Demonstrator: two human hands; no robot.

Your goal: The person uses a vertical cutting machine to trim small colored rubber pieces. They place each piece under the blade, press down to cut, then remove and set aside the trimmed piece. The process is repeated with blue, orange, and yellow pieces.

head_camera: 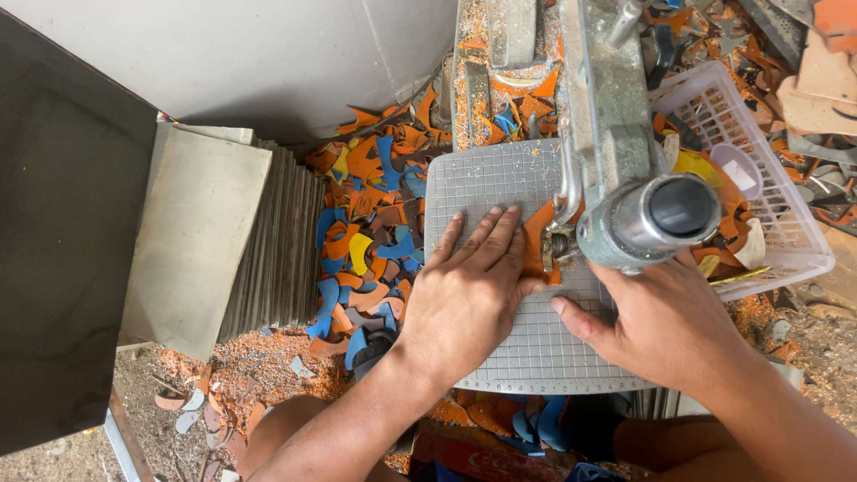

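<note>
On the gridded cutting mat, an orange piece is pressed flat by the left hand, fingers spread, just left of the machine head. The right hand is laid open beneath it. Coloured scraps are heaped at the left, and a plastic basket is seen at the right.

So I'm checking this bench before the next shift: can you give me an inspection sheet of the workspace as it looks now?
Surface: grey gridded cutting table, dusted with orange sawdust.
Job's things: orange piece lying flat on the grid at the blade of the metal saw machine.
Clutter: heap of orange, blue and yellow offcuts left of the table; stack of grey sheets; white plastic basket with scraps on the right.
Hands: left hand flat on the orange piece; right hand resting on the table under the machine, holding nothing visible.
Cables: nothing seen.
Surroundings: sawdust-covered floor.
</note>
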